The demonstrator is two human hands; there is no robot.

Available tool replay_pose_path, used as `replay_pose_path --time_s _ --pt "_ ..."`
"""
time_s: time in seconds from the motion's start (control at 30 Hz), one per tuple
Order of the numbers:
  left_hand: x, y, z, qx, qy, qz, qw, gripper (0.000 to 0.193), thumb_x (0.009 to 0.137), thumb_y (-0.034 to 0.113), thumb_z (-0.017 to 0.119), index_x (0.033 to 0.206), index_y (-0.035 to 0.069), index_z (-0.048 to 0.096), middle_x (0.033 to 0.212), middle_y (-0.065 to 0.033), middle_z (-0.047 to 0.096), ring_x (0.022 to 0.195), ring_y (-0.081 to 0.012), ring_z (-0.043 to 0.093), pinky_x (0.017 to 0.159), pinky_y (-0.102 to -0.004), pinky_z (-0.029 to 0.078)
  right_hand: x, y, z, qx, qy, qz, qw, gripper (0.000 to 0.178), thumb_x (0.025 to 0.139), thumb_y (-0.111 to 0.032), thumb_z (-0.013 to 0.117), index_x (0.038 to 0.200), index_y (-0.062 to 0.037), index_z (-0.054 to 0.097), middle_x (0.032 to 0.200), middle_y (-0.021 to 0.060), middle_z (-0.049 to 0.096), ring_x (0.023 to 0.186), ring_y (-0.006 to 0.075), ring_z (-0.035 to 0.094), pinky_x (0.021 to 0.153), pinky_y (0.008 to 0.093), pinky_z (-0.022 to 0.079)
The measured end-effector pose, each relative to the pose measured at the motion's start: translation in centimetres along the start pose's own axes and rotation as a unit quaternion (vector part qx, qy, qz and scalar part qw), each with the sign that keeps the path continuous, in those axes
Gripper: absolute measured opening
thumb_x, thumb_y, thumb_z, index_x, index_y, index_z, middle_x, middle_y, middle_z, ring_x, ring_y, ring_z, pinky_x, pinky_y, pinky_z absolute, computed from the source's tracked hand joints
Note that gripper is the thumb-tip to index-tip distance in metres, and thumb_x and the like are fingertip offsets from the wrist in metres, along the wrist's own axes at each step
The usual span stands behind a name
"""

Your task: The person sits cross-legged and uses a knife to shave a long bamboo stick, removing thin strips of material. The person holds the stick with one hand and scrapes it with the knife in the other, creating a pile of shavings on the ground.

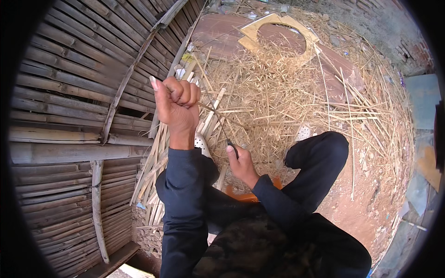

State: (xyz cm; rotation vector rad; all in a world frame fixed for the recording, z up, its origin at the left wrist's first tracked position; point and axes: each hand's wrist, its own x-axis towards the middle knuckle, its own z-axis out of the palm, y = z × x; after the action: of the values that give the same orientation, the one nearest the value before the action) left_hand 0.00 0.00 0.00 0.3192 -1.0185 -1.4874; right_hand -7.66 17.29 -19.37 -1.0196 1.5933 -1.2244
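My left hand is raised at the left beside the bamboo wall, its fingers curled into a fist and the thumb pointing up. A thin bamboo strip comes out of the fist and slopes down to the right. Lower and nearer to me, my right hand is closed around the black handle of a knife. The narrow, dark blade points up and away to the left, crossing the strip; whether they touch, I cannot tell. What lies inside the left fist is hidden by the fingers.
Split bamboo strips lie piled along the bamboo wall. Pale shavings cover the ground ahead. Farther off, a board with a round hole lies on brown sheets. An orange seat shows under me. Panels line the right side.
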Motion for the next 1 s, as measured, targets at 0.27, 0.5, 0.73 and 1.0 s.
replay_pose_path --time_s 0.27,0.5,0.73,1.0 --pt "1.0 -0.5 -1.1 -0.026 -0.004 0.04 0.999 0.054 0.098 0.051 0.035 0.059 0.014 0.025 0.049 0.004 0.018 0.046 -0.0095 0.013 0.047 -0.0277 0.015 2.6 -2.3 -2.4 -0.025 -0.017 -0.037 0.999 0.05 0.097 -0.039 0.044 0.073 0.0032 0.056 0.054 0.0183 0.049 0.053 0.033 0.053 0.056 0.0412 0.041" --pt "0.4 0.5 -1.2 -0.015 0.008 0.036 0.999 0.053 0.098 0.049 0.036 0.059 0.014 0.025 0.049 0.0035 0.019 0.046 -0.0098 0.014 0.047 -0.0276 0.016 1.1 5.5 -2.1 -0.094 0.016 0.073 0.993 0.046 0.096 -0.039 0.045 0.084 0.0007 0.064 0.061 0.0193 0.056 0.061 0.0359 0.06 0.057 0.041 0.044" --pt "0.6 -0.5 0.9 -0.006 0.003 0.017 1.0 0.053 0.098 0.047 0.036 0.058 0.014 0.024 0.049 0.0032 0.018 0.046 -0.01 0.013 0.047 -0.0282 0.014 -1.0 7.4 -1.9 -0.092 0.04 0.066 0.993 0.052 0.096 -0.044 0.043 0.086 0.0033 0.063 0.065 0.022 0.058 0.064 0.0387 0.061 0.061 0.0418 0.045" --pt "1.0 -0.7 -0.4 -0.009 0.017 0.023 1.0 0.053 0.1 0.046 0.035 0.059 0.014 0.026 0.05 0.0043 0.017 0.045 -0.0083 0.014 0.045 -0.0269 0.015 -1.2 3.4 -1.4 -0.029 0.066 -0.035 0.997 0.058 0.097 -0.045 0.041 0.072 0.0047 0.055 0.058 0.0132 0.05 0.052 0.0192 0.046 0.054 0.037 0.039"
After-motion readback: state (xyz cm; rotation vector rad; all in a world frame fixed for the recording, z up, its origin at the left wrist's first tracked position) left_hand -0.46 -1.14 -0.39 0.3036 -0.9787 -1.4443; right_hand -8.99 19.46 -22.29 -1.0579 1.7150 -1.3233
